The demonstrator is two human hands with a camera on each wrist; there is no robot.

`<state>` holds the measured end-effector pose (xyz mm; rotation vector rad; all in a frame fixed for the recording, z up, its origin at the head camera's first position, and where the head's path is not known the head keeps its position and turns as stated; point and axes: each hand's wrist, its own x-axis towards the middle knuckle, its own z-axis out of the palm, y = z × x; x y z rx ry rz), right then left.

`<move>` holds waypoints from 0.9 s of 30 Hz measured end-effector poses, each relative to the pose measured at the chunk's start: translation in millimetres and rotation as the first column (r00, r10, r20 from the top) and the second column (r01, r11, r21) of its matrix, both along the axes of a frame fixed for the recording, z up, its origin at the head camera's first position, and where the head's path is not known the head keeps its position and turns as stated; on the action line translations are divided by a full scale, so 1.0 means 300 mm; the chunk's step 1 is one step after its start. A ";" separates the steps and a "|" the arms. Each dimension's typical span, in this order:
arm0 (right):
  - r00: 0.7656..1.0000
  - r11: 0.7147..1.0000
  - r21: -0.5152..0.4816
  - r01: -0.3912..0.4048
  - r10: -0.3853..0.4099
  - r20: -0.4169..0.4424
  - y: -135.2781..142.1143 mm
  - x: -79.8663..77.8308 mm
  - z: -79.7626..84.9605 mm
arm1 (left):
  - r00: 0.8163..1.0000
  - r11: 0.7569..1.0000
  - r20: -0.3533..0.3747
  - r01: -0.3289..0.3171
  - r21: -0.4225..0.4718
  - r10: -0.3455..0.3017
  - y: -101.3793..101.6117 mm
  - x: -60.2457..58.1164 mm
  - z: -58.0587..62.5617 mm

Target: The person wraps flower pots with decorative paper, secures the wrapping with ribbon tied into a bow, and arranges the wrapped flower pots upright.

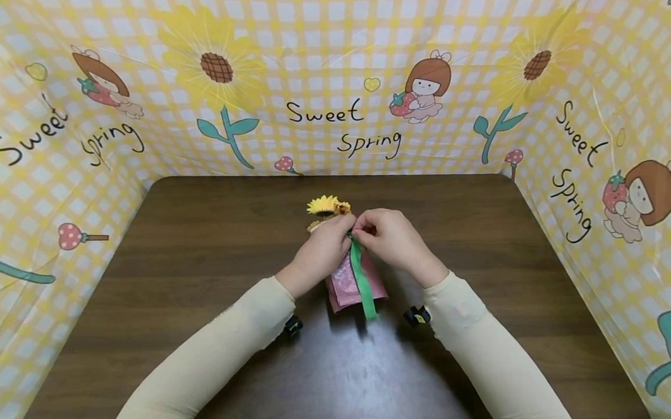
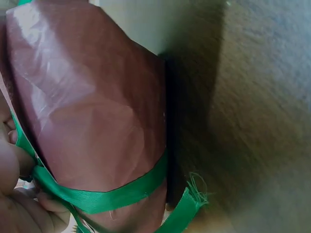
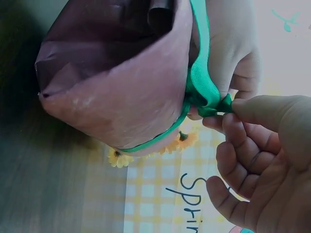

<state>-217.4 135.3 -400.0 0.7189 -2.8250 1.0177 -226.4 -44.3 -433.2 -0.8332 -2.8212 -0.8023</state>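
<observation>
A small bouquet lies on the table, its yellow artificial flowers (image 1: 324, 205) toward the back and its pink paper wrapper (image 1: 345, 283) toward me. Green ribbon (image 1: 363, 284) circles the wrapper, and one tail hangs over the paper. My left hand (image 1: 325, 249) holds the ribbon at the knot, against the side of the bouquet. With thumb and index finger my right hand (image 3: 272, 150) pinches a short piece of the ribbon (image 3: 201, 82) by the knot. In the left wrist view, a frayed ribbon end (image 2: 194, 196) sticks out past the wrapper (image 2: 97, 111). The fingers partly hide the knot.
The dark wooden table (image 1: 217, 241) extends around the bouquet. A yellow checked cloth (image 1: 316, 58) with printed flowers and figures walls off its back and sides. Small black devices (image 1: 417, 316) sit at both wrists.
</observation>
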 end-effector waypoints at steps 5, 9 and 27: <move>1.000 1.000 -0.007 0.005 -0.005 0.016 0.002 0.000 -0.002 | 0.992 0.995 0.113 -0.064 0.077 0.055 -0.004 -0.002 0.010; 1.000 1.000 -0.004 0.010 -0.010 0.024 0.001 0.000 -0.003 | 0.980 0.985 0.184 -0.099 0.140 0.073 -0.012 -0.003 0.016; 0.999 1.000 0.002 0.030 -0.030 0.019 -0.001 0.004 -0.006 | 1.000 0.988 0.025 -0.009 0.156 0.005 -0.030 -0.002 -0.009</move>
